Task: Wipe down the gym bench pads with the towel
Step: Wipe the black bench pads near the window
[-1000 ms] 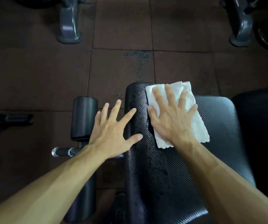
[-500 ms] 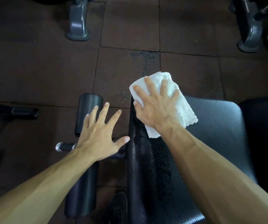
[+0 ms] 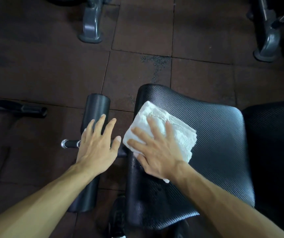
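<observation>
A black textured bench seat pad (image 3: 215, 152) fills the lower right. A folded white towel (image 3: 175, 133) lies on the pad's left part, and my right hand (image 3: 156, 152) presses flat on it with fingers spread. The pad's left edge below the towel looks wet with droplets. My left hand (image 3: 98, 145) hovers with straight fingers over a black foam roller pad (image 3: 95, 109) and its metal bar (image 3: 69, 143), just left of the seat. Whether it touches the roller is unclear.
A second black pad (image 3: 275, 143) adjoins the seat on the right. Grey machine feet (image 3: 90, 30) (image 3: 266, 47) stand on the dark rubber floor tiles at the back. A black handle (image 3: 17, 108) lies at left. A dark shoe (image 3: 119, 219) shows below the seat.
My right hand pushed the towel to the pad's far left corner, then pulled it back toward me along the left edge. My left hand left the seat edge and moved over the roller.
</observation>
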Demonstrator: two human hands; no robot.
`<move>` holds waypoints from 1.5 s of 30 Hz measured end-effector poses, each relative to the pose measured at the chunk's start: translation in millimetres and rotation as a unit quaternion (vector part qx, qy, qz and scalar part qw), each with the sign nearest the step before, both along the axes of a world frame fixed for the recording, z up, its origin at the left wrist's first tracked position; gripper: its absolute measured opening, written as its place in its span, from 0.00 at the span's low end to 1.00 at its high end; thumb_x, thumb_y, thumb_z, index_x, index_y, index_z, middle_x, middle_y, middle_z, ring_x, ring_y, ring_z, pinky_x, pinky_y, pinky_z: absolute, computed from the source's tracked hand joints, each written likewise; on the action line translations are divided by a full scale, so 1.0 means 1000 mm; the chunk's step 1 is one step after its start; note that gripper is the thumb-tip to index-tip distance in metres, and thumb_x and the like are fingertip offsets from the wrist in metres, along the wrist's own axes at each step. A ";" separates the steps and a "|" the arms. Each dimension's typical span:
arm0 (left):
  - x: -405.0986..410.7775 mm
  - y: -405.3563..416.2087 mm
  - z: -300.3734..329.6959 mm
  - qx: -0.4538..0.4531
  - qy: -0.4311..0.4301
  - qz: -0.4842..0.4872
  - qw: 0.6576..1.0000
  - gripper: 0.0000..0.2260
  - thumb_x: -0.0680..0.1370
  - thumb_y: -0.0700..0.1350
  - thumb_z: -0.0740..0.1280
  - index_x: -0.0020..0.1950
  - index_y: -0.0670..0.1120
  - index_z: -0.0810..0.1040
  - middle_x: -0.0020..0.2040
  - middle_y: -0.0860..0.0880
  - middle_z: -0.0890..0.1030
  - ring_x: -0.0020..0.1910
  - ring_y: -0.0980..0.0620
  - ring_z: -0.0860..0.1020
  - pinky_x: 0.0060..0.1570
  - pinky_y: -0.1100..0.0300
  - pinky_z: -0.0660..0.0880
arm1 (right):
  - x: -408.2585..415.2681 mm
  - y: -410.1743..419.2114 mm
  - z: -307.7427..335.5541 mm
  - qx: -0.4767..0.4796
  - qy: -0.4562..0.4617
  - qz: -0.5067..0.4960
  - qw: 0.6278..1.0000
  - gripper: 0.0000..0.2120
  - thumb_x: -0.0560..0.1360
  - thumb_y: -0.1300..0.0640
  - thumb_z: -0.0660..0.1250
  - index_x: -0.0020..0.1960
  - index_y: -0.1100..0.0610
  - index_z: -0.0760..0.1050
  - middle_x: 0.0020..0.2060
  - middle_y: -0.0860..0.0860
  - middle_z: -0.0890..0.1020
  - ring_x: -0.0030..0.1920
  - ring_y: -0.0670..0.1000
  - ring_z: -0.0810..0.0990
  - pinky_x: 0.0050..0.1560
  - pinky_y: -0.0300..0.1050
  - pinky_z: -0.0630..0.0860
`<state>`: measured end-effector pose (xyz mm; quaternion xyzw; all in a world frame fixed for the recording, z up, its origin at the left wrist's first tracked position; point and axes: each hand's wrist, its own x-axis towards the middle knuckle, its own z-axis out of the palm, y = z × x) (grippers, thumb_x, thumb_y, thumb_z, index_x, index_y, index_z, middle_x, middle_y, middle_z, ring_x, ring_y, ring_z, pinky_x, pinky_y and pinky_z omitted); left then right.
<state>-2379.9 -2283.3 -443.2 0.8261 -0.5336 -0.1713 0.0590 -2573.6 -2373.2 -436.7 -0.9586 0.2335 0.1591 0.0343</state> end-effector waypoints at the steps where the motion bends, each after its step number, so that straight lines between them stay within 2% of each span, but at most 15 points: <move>1: -0.005 0.003 0.001 -0.010 0.009 0.011 1.000 0.25 0.81 0.55 0.57 0.77 0.50 0.64 0.79 0.44 0.60 0.76 0.39 0.58 0.72 0.41 0.60 | -0.006 0.010 -0.001 0.010 -0.001 0.017 1.000 0.24 0.80 0.39 0.52 0.75 0.39 0.65 0.79 0.47 0.62 0.79 0.69 0.50 0.68 0.81 0.50; 3: -0.016 0.008 0.005 -0.038 0.037 0.038 0.998 0.24 0.81 0.55 0.56 0.77 0.49 0.65 0.78 0.44 0.62 0.75 0.40 0.60 0.72 0.41 0.63 | -0.015 0.020 0.001 0.027 -0.016 0.035 0.999 0.25 0.81 0.37 0.51 0.76 0.39 0.65 0.79 0.47 0.64 0.79 0.69 0.52 0.68 0.82 0.50; 5: -0.028 0.014 0.012 -0.091 0.046 0.034 0.994 0.25 0.80 0.56 0.56 0.75 0.47 0.66 0.77 0.43 0.64 0.73 0.40 0.63 0.70 0.40 0.65 | -0.021 0.016 0.008 0.042 -0.045 -0.001 0.998 0.28 0.80 0.32 0.49 0.78 0.39 0.61 0.79 0.46 0.63 0.79 0.68 0.55 0.67 0.84 0.52; 7: -0.044 0.017 0.019 -0.130 0.047 0.003 0.990 0.26 0.79 0.56 0.57 0.75 0.45 0.68 0.76 0.42 0.66 0.72 0.39 0.65 0.70 0.40 0.65 | -0.033 0.008 0.019 0.029 -0.082 -0.093 0.992 0.30 0.80 0.31 0.50 0.79 0.40 0.59 0.80 0.46 0.62 0.79 0.65 0.57 0.67 0.82 0.53; 9: -0.068 0.019 0.027 -0.128 0.038 -0.037 0.990 0.27 0.79 0.57 0.57 0.75 0.46 0.67 0.77 0.42 0.64 0.73 0.37 0.64 0.70 0.39 0.65 | -0.059 -0.002 0.023 0.044 -0.124 -0.223 0.966 0.30 0.81 0.34 0.53 0.80 0.43 0.58 0.80 0.45 0.60 0.81 0.60 0.55 0.71 0.78 0.53; 11: -0.097 0.015 0.030 -0.065 0.024 -0.099 0.993 0.29 0.80 0.62 0.54 0.79 0.52 0.59 0.81 0.44 0.55 0.77 0.36 0.56 0.71 0.36 0.61 | -0.094 -0.007 0.023 0.079 -0.123 -0.325 0.934 0.29 0.82 0.38 0.54 0.80 0.45 0.56 0.81 0.44 0.57 0.82 0.55 0.49 0.74 0.74 0.50; 14: -0.125 -0.013 0.014 0.041 0.035 -0.130 0.990 0.32 0.78 0.71 0.49 0.79 0.65 0.41 0.79 0.53 0.31 0.77 0.38 0.32 0.73 0.33 0.46 | -0.132 0.000 0.019 0.098 -0.109 -0.370 0.917 0.28 0.82 0.41 0.54 0.81 0.46 0.57 0.81 0.46 0.57 0.82 0.53 0.49 0.77 0.70 0.51; 16: -0.139 -0.038 0.007 0.068 0.041 -0.105 0.991 0.35 0.74 0.76 0.48 0.77 0.68 0.39 0.78 0.55 0.28 0.74 0.37 0.26 0.71 0.29 0.40 | -0.144 0.007 0.015 0.099 -0.134 -0.383 0.909 0.28 0.82 0.43 0.56 0.80 0.46 0.59 0.81 0.47 0.59 0.82 0.55 0.51 0.76 0.70 0.52; 19: -0.150 -0.060 0.002 0.081 0.016 -0.061 0.995 0.40 0.68 0.82 0.44 0.77 0.68 0.43 0.79 0.55 0.33 0.74 0.33 0.29 0.68 0.27 0.38 | -0.151 0.015 0.004 0.096 -0.159 -0.400 0.898 0.26 0.82 0.45 0.58 0.79 0.47 0.61 0.80 0.49 0.61 0.81 0.58 0.53 0.75 0.71 0.53; 24: -0.152 -0.048 0.001 0.058 -0.007 -0.054 0.997 0.38 0.69 0.81 0.44 0.76 0.68 0.51 0.81 0.55 0.43 0.76 0.35 0.33 0.69 0.26 0.43 | -0.149 0.028 0.002 0.107 -0.192 -0.415 0.883 0.25 0.83 0.49 0.58 0.79 0.46 0.61 0.80 0.52 0.60 0.81 0.60 0.52 0.74 0.74 0.53; 32: -0.164 -0.009 0.007 0.067 0.011 -0.028 0.997 0.38 0.68 0.81 0.47 0.75 0.68 0.53 0.80 0.55 0.43 0.77 0.35 0.35 0.68 0.24 0.49 | -0.147 0.028 0.015 0.099 -0.185 -0.391 0.896 0.25 0.82 0.47 0.57 0.79 0.42 0.60 0.81 0.51 0.59 0.81 0.62 0.51 0.73 0.76 0.53; 38: -0.188 0.053 0.009 0.089 0.020 0.029 0.995 0.38 0.68 0.80 0.52 0.75 0.68 0.52 0.79 0.58 0.40 0.77 0.35 0.40 0.68 0.27 0.57 | -0.144 0.041 0.001 0.111 -0.096 -0.343 0.928 0.26 0.83 0.42 0.50 0.81 0.39 0.51 0.82 0.48 0.51 0.82 0.59 0.44 0.74 0.75 0.50; 40: -0.201 0.078 0.009 0.079 0.008 0.054 0.995 0.38 0.68 0.80 0.53 0.75 0.68 0.55 0.80 0.57 0.45 0.77 0.35 0.47 0.65 0.28 0.63 | -0.149 0.046 -0.005 0.092 -0.082 -0.327 0.937 0.26 0.83 0.41 0.46 0.81 0.40 0.51 0.83 0.49 0.51 0.82 0.60 0.45 0.74 0.74 0.50; 42: -0.213 0.098 0.007 0.056 0.020 0.079 0.995 0.36 0.68 0.79 0.55 0.73 0.66 0.62 0.79 0.56 0.54 0.76 0.34 0.56 0.60 0.28 0.67 | -0.153 0.049 -0.007 0.086 -0.077 -0.320 0.940 0.27 0.83 0.40 0.46 0.81 0.41 0.53 0.82 0.49 0.54 0.82 0.61 0.49 0.73 0.74 0.53; 45: -0.229 0.111 -0.001 0.055 0.012 0.098 0.994 0.36 0.68 0.79 0.54 0.72 0.64 0.67 0.78 0.52 0.61 0.74 0.32 0.59 0.59 0.25 0.65 | -0.162 0.048 -0.006 0.089 -0.088 -0.316 0.940 0.27 0.83 0.40 0.47 0.80 0.42 0.55 0.82 0.50 0.57 0.81 0.61 0.52 0.73 0.74 0.56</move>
